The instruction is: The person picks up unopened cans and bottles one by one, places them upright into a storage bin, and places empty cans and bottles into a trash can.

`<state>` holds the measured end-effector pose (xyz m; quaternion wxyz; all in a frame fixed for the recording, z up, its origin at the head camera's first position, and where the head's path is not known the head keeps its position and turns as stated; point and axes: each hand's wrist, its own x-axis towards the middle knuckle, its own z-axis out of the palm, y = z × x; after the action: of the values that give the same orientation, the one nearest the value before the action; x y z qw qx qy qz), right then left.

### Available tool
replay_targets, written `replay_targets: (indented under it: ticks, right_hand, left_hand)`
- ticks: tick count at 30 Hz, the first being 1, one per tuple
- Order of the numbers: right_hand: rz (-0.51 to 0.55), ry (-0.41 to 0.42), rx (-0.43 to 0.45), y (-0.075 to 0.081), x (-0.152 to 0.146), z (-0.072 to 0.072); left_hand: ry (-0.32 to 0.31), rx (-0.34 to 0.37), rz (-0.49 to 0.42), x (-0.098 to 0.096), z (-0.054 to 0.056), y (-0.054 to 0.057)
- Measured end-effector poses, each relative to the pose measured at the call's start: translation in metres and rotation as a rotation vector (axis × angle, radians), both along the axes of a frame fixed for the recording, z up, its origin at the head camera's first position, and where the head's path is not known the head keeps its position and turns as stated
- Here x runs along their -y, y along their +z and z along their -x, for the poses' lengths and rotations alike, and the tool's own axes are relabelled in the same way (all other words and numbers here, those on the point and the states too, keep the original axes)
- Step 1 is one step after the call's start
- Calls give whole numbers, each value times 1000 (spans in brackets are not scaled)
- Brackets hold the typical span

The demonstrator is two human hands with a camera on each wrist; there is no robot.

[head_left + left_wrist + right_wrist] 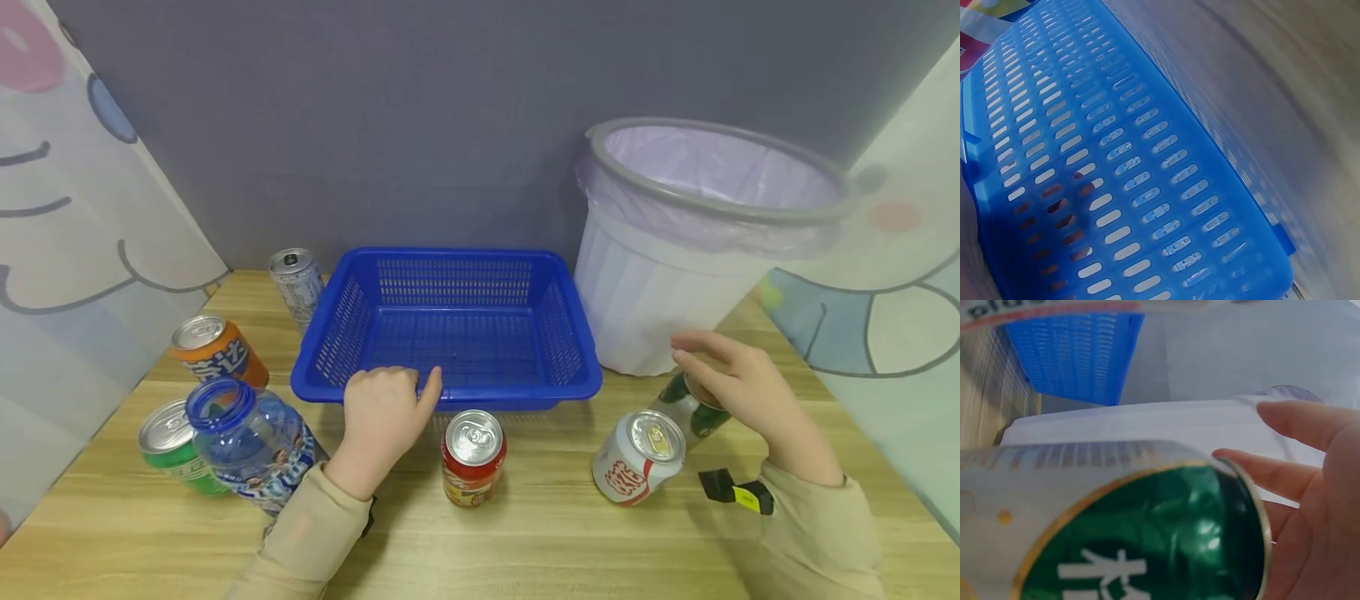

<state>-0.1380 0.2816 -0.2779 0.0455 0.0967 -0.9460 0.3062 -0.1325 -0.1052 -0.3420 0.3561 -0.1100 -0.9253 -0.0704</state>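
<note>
My left hand [386, 417] grips the front rim of a blue plastic basket [480, 393], fingers over the edge and thumb sticking out along it. Through the slotted basket wall [1125, 150] in the left wrist view, those fingers show in part. At the right, my right hand [735, 383] hovers at the top of a green-and-white can [684, 410], thumb and fingers spread apart. Close up in the right wrist view, the can [1147, 531] has its top end near the open palm. A white can with red lettering [637, 458] stands just left of it.
A lined white bin [645, 292] stands behind the right hand. In front of the basket is a red can [474, 458]. Left of it are a blue-tinted bottle [258, 446], a green can [180, 450], an orange can [221, 350] and a patterned can [298, 287].
</note>
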Motion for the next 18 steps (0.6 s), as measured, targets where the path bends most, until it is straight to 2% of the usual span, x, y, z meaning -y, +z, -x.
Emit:
replay_targets:
  ticks: [11, 18]
  right_hand:
    - [-123, 121, 69, -4, -18, 9]
    - [-133, 190, 69, -10, -22, 11]
  left_hand:
    - [-2, -10, 2, 1, 1, -1]
    - [-5, -12, -1, 1, 1, -1]
